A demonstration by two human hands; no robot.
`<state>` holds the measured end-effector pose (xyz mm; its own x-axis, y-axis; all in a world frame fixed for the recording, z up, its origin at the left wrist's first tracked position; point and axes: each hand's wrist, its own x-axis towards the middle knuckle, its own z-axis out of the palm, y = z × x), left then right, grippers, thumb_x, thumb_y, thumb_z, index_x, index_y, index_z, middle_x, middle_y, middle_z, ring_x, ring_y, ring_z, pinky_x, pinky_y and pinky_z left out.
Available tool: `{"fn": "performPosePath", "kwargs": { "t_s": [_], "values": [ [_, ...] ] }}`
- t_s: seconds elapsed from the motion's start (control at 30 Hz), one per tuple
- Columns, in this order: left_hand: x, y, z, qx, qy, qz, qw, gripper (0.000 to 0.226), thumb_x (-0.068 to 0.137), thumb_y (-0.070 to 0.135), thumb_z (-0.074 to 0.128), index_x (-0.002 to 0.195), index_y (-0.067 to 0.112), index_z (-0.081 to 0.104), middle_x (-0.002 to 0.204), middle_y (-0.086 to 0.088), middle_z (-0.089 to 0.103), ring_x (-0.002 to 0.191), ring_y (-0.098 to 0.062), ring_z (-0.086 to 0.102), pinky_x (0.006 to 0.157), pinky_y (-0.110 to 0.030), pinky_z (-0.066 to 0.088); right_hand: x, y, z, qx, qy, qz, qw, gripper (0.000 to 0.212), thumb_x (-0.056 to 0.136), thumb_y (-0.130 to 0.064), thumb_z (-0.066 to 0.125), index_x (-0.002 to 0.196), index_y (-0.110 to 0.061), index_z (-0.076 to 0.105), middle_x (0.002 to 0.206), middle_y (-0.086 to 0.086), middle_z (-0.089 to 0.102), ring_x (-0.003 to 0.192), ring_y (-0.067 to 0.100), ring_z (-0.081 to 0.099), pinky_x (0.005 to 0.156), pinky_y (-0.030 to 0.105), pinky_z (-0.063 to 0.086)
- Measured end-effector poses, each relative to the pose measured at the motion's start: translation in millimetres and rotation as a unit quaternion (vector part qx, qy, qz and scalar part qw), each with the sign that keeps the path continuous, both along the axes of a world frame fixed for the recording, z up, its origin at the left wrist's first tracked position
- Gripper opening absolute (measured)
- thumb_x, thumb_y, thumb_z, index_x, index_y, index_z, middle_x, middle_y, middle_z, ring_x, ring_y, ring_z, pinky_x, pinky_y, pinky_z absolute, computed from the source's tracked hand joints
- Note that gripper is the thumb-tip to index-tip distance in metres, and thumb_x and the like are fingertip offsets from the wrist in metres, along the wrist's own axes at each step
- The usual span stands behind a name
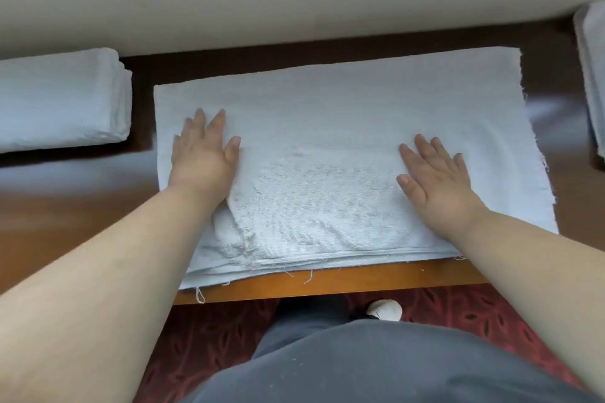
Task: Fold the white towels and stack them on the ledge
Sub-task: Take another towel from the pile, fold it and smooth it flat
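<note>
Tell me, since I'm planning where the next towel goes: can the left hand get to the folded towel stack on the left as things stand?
Probably yes. The left hand lies flat on the spread towel, holding nothing, and only bare wooden ledge separates it from the folded towel stack.

Counting now: three white terry towels showing on one brown wooden ledge (327,283) — one spread flat (343,141), one folded bundle at left (62,98), one partly cut off at right edge (592,75). Two bare hands, left (201,154) and right (437,178), lying flat on the spread one.
</note>
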<state>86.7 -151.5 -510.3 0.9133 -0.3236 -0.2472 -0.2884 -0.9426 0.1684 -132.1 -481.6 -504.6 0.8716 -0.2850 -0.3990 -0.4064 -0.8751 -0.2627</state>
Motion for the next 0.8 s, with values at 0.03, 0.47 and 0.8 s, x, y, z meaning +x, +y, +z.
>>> {"fn": "performPosePath", "kwargs": {
  "t_s": [0.03, 0.47, 0.8],
  "values": [
    [-19.7, 3.8, 1.7, -0.02, 0.0, 0.0, 1.0, 0.059, 0.1, 0.05, 0.021, 0.153, 0.027, 0.018, 0.162, -0.009, 0.009, 0.149, -0.028, 0.004, 0.12, -0.047, 0.005, 0.2, 0.5, -0.5, -0.002, 0.0, 0.002, 1.0, 0.074, 0.093, -0.065, 0.007, 0.158, -0.031, 0.009, 0.167, 0.0, -0.001, 0.152, 0.017, -0.011, 0.12, 0.046, -0.009],
    [-122.3, 77.4, -0.1, 0.059, 0.047, 0.175, 0.982, 0.057, 0.1, 0.049, 0.016, 0.154, 0.036, 0.002, 0.163, -0.009, -0.006, 0.149, -0.027, -0.003, 0.119, -0.05, 0.002, -7.0, 12.8, -3.7, -0.082, 0.044, 0.04, 0.995, 0.077, 0.093, -0.064, 0.019, 0.157, -0.031, -0.007, 0.166, 0.0, -0.012, 0.152, 0.023, -0.014, 0.121, 0.053, -0.003],
    [-109.5, -38.7, 31.0, 0.004, -0.064, -0.008, 0.998, 0.063, 0.094, 0.018, 0.038, 0.153, 0.03, 0.018, 0.163, -0.006, 0.006, 0.149, -0.026, 0.005, 0.118, -0.043, 0.008, -63.8, -28.1, 5.7, -0.04, -0.022, -0.128, 0.991, 0.058, 0.103, -0.042, 0.031, 0.157, -0.026, 0.021, 0.167, 0.006, 0.005, 0.153, 0.023, -0.003, 0.122, 0.05, -0.002]
  ]
}}
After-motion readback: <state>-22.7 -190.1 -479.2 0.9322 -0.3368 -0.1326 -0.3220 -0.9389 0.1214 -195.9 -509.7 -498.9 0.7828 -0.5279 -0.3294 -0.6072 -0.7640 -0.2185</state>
